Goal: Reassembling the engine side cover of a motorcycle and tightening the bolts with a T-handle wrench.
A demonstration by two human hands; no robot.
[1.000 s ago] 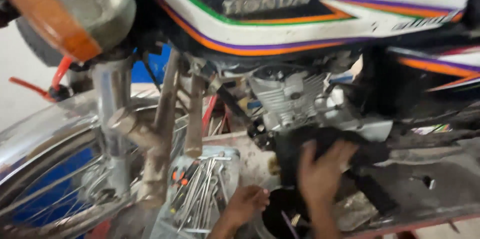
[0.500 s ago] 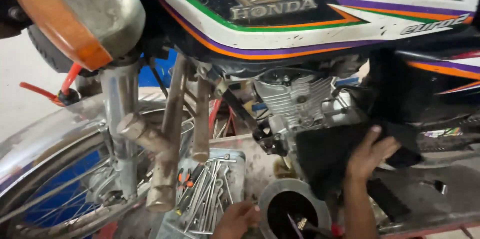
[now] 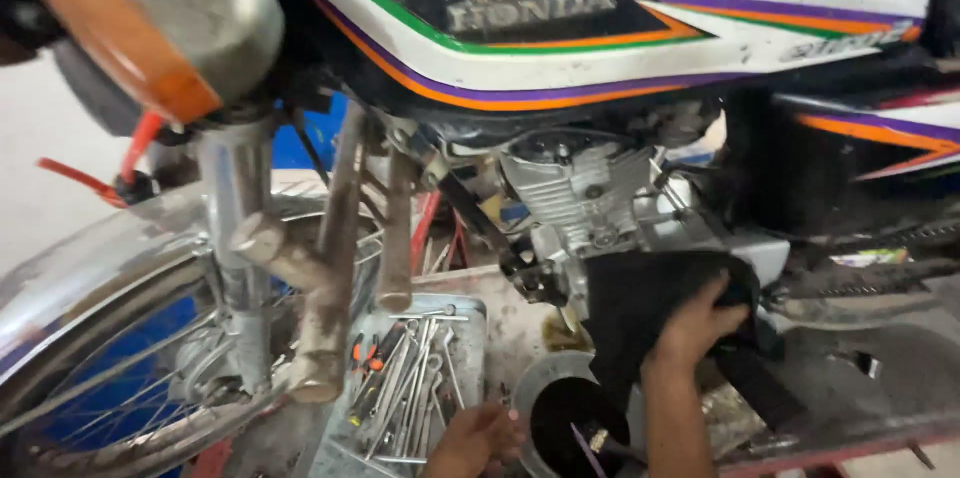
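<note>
Beneath the motorcycle's engine (image 3: 590, 193), going left to right, the spoked front wheel (image 3: 110, 378) and the chrome fork (image 3: 240, 238) stand at the left, with a grey tool tray (image 3: 470, 323) of wrenches and screwdrivers lying just behind them. At the bottom edge, the left hand (image 3: 478, 438) reaches down beside the tray's near corner, its fingers curled loosely; whether its grip pinches anything I cannot tell. Just to its right sits a round drain pan (image 3: 570, 408) holding dark oil. Above it, the right hand (image 3: 700, 323), forearm rising steeply from below, presses a black cloth (image 3: 640, 303) against the engine's lower side, fingers spread wide over the fabric.
</note>
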